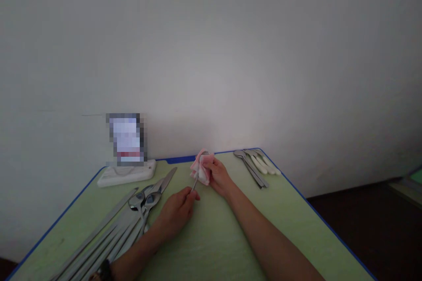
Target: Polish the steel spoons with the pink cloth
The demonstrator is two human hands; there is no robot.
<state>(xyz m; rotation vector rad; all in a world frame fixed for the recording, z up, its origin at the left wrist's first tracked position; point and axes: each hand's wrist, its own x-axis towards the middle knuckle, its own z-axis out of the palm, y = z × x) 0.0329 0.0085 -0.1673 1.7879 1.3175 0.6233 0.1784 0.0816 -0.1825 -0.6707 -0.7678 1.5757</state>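
Observation:
A thin metal handle (194, 183) is gripped by my left hand (180, 208) near the middle of the table. Its far end runs into a pink and white cloth (202, 167), which wraps round it, so what kind of utensil it is stays mostly hidden. My right hand (218, 176) pinches the cloth from the right side. Left of my left hand lies a pile of metal spoons (151, 199) and knives (169, 179), their handles pointing towards me. At the back right are dark metal spoons (252, 169) and several pieces with white handles (260, 162).
The light green table (211, 246) has a blue edge and stands against a grey wall (211, 52). A phone with a blurred screen (127, 138) stands upright on a white base (127, 174) at the back left.

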